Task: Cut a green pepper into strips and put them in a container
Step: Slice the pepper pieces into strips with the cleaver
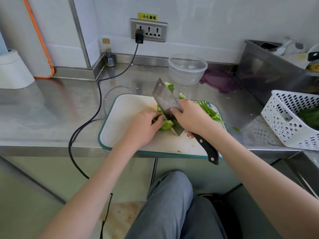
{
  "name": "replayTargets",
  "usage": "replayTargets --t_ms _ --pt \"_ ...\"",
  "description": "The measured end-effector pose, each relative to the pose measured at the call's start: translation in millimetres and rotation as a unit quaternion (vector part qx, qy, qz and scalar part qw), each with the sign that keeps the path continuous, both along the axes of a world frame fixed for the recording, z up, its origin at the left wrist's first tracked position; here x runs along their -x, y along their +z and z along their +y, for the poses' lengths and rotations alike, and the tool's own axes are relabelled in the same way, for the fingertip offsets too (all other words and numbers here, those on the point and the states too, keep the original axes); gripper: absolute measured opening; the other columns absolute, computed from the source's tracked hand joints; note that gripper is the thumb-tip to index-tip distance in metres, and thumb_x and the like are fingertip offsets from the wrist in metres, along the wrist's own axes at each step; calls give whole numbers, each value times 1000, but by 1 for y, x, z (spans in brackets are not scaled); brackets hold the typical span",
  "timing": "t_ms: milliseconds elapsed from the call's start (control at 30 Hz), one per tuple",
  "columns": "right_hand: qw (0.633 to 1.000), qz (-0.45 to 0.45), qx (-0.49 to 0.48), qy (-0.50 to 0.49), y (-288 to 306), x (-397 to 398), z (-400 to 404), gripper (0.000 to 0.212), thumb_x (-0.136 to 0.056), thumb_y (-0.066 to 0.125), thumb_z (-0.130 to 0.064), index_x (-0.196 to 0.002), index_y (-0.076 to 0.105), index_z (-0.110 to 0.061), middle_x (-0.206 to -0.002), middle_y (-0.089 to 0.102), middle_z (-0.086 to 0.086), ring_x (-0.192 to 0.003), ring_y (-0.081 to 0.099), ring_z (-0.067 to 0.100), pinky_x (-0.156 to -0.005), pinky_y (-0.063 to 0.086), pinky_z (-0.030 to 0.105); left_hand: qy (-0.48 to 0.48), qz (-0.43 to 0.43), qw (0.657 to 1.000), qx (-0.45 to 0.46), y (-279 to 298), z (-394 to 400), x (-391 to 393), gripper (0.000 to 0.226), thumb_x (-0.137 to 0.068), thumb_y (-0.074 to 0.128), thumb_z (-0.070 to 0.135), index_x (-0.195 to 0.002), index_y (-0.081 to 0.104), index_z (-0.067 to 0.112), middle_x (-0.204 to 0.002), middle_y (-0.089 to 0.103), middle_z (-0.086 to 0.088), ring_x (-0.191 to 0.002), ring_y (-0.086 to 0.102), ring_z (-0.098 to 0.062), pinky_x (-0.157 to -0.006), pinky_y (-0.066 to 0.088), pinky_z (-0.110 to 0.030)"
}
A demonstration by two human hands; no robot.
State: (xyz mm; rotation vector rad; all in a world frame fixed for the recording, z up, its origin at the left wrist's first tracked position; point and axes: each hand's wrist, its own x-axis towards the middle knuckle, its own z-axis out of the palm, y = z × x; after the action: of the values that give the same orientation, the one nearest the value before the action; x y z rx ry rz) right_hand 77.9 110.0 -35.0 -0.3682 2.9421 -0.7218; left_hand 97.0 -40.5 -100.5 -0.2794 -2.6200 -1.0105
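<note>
The person stands at the steel counter with the cutting board as the centre of everything. On the board's middle, the left hand presses curled fingers down on a green pepper piece, pinning it. The right hand is clamped round the cleaver where blade meets handle, forefinger laid along the blade, edge set into the pepper just beside the left fingertips. To do this well, I'd keep those fingertips tucked back, knuckles guiding the blade, and make even, narrow cuts. Finished strips lie along the board's right edge. The clear container waits beyond the board's far side, with nothing visibly in it.
</note>
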Motion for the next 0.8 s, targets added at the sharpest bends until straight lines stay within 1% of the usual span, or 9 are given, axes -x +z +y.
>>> replayTargets --t_ms 133,233,300,367,433,500,600,700,800 --pt "999 6 41 -28 -4 -2 0 18 -100 36 -30 -97 41 -13 -63 54 10 -33 51 21 -33 47 28 3 4 1000 6 1 1 0 28 -95 47 27 -101 70 10 -95 67 -8 -88 56 -22 -78 43 -36" --pt "999 9 42 -30 -5 -2 0 17 -100 36 -30 -98 41 -14 -65 54 9 -33 52 21 -31 46 26 1 3 1000 9 1 0 0 28 -95 47 26 -102 69 10 -97 67 -8 -90 56 -23 -78 42 -34" --pt "999 4 43 -30 -3 -2 1 15 -100 36 -30 -99 40 -16 -65 54 9 -34 52 21 -33 47 27 0 1 1000 11 1 0 -1 28 -95 47 27 -102 69 11 -98 68 -7 -92 56 -23 -79 42 -33" --pt "998 -14 52 -38 0 -1 1 19 -99 37 -31 -102 44 -13 -66 54 9 -35 52 21 -36 49 31 1 -3 1000 12 2 0 -2 28 -95 47 26 -104 69 10 -101 68 -9 -95 56 -24 -82 42 -34" --pt "997 -24 55 -45 4 1 1 23 -99 37 -30 -105 47 -11 -65 54 9 -34 52 20 -34 47 29 3 -10 1000 9 4 1 -2 29 -95 48 25 -106 68 8 -103 67 -11 -97 56 -25 -83 41 -34" --pt "998 -22 45 -37 7 2 0 23 -99 37 -29 -106 48 -10 -65 55 10 -32 51 19 -32 46 26 4 -13 1000 5 5 1 -3 29 -94 49 25 -107 68 7 -105 67 -12 -97 56 -26 -84 41 -34" --pt "999 -13 26 -17 9 -1 -1 23 -99 36 -29 -105 47 -11 -66 56 10 -34 51 19 -37 50 31 7 -12 1000 1 7 1 -5 29 -94 50 24 -109 67 7 -104 66 -13 -96 56 -26 -84 41 -34" --pt "1000 -5 9 -7 8 -3 -1 19 -100 36 -28 -102 43 -11 -63 55 10 -32 50 19 -36 49 31 7 -15 1000 -4 6 2 -4 27 -93 50 26 -109 67 10 -102 66 -11 -94 55 -23 -81 41 -32" --pt "1000 -2 -3 0 7 -2 -2 19 -100 35 -29 -98 41 -11 -64 55 12 -33 51 20 -36 50 33 14 -25 1000 -11 4 1 -3 26 -92 52 29 -105 65 10 -98 64 -7 -89 54 -20 -75 40 -29"
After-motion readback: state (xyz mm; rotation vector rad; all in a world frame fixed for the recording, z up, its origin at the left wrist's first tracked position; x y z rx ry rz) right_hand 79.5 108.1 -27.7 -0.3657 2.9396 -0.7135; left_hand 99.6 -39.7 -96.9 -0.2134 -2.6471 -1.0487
